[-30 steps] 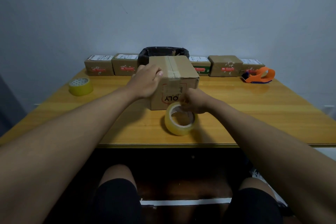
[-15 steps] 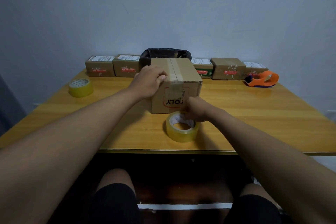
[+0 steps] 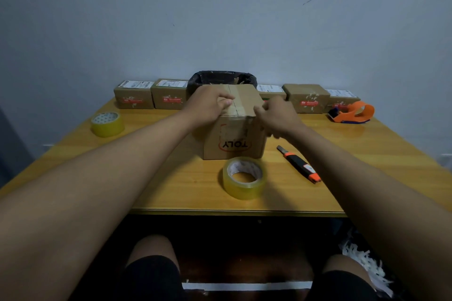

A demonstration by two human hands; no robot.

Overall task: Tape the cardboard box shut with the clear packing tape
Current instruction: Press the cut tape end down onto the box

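The cardboard box (image 3: 234,139) stands mid-table with a strip of tape along its top seam and a red logo upside down on its near face. My left hand (image 3: 208,105) lies over the box's top left edge, fingers curled on the lid beside the seam. My right hand (image 3: 276,115), slightly blurred, grips the top right edge, fingertips on the lid and thumb down the side. The clear packing tape roll (image 3: 244,178) lies flat on the table just in front of the box, held by neither hand.
An orange-and-black utility cutter (image 3: 299,165) lies right of the box. A second tape roll (image 3: 107,123) sits at the left, an orange tape dispenser (image 3: 352,112) at the far right. Small boxes (image 3: 134,98) and a black-lined bin (image 3: 221,78) line the wall. The table's front edge (image 3: 234,212) is near.
My right hand let go of the tape roll and rose to the box's top right edge. The roll now lies flat. The cutter has come into view.
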